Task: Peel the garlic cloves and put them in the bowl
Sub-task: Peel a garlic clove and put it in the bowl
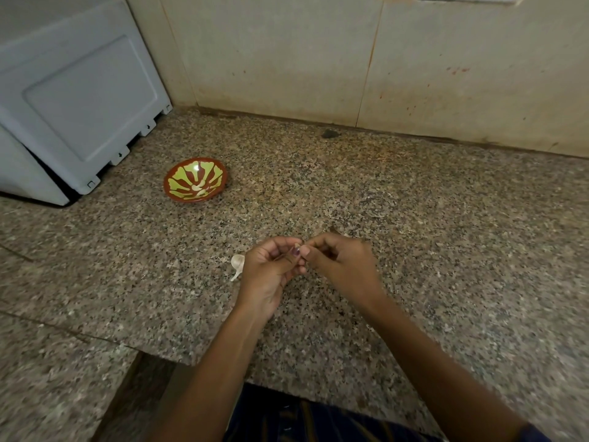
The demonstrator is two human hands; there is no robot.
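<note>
My left hand [271, 272] and my right hand [341, 266] meet over the middle of the speckled granite counter [414, 218]. Between their fingertips they pinch a small garlic clove [297, 245]; only its tip shows. A piece of white garlic skin [237, 264] lies on the counter just left of my left hand. The red bowl with a yellow-green pattern [172, 183] stands at the back left, well away from both hands. Two pale peeled cloves [198, 188] lie inside it.
A grey-white plastic appliance [73, 100] fills the back left corner, close to the bowl. A stained tiled wall [350, 59] runs along the back. A small dark bit [330, 134] lies by the wall. The counter's front edge [191, 362] steps back near my body.
</note>
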